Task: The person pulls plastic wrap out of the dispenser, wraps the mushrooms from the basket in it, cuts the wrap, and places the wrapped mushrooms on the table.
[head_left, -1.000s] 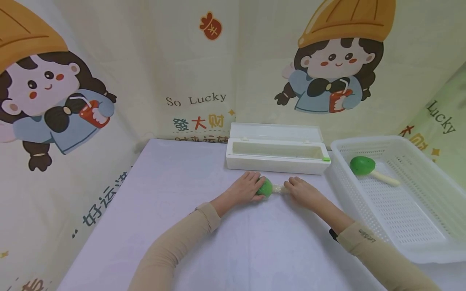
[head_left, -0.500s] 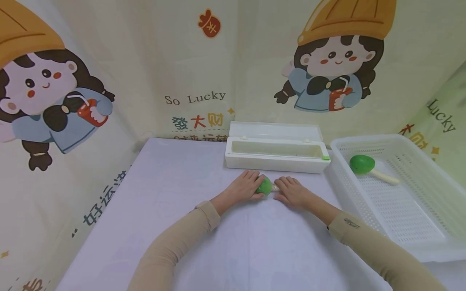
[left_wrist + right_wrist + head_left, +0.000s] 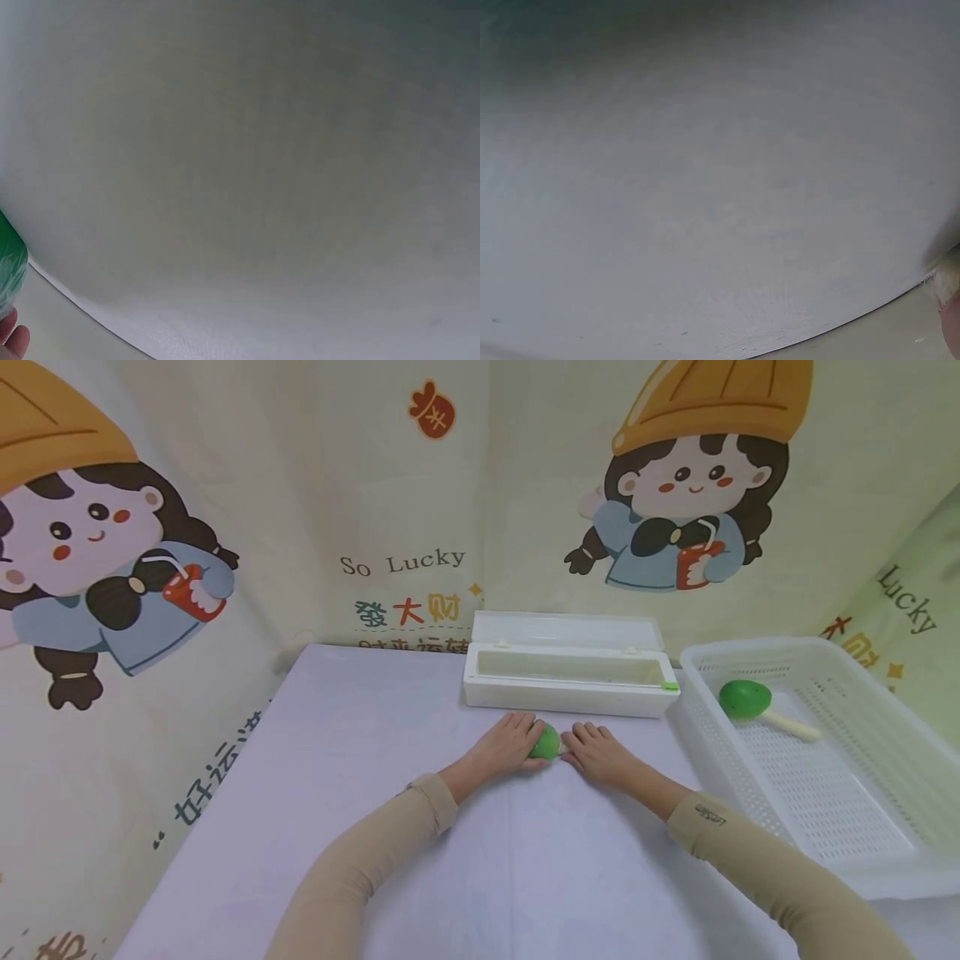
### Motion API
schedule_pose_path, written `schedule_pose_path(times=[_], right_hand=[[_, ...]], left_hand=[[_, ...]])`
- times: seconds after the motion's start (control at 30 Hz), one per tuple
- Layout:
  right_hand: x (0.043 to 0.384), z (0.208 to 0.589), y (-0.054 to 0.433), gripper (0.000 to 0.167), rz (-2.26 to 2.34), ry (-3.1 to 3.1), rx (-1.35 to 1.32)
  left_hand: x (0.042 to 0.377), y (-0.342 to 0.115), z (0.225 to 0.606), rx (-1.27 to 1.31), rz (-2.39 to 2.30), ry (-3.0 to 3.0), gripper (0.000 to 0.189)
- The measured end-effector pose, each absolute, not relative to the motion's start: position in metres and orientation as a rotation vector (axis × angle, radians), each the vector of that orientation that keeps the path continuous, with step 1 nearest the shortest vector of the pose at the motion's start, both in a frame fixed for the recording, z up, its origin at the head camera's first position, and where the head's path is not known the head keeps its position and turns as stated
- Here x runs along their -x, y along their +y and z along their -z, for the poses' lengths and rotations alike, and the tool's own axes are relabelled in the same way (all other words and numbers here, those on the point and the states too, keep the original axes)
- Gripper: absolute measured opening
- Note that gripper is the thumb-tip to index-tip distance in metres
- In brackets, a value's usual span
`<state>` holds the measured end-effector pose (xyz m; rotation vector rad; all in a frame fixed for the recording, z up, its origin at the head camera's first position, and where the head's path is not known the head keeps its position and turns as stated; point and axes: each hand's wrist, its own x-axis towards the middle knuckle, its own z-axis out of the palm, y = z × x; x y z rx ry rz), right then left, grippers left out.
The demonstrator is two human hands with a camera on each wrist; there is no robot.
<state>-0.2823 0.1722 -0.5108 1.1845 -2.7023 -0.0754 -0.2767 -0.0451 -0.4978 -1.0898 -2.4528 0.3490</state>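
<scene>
A maraca (image 3: 546, 742) with a green head lies on the white table between the two hands. My left hand (image 3: 504, 743) grips its head from the left. Clear plastic film shows on the green head (image 3: 10, 259) at the edge of the left wrist view. My right hand (image 3: 598, 754) pinches the handle close below the head, hiding most of it. Only a short pale bit of handle shows between the hands. The right wrist view catches just a part of the right hand (image 3: 950, 322) at its edge.
Behind the hands stands a long white box (image 3: 570, 700) with its lid raised and a green tab at its right end. To the right is a white perforated basket (image 3: 892, 883), holding another green maraca (image 3: 746, 700) with a pale handle. A printed curtain (image 3: 405, 510) hangs behind the table.
My right hand has moved left along the maraca's handle, up close to the green head, covering the film-wrapped part seen earlier. The left hand has stayed on the head.
</scene>
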Motion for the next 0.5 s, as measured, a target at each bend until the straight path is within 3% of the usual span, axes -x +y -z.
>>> schedule_pose_path(times=[0.5], right_hand=[[0.2830, 0.5083, 0.1713, 0.024, 0.075, -2.710, -1.208]], left_hand=[[0.2791, -0.0471, 0.4981, 1.127, -0.271, -2.470, 0.049]])
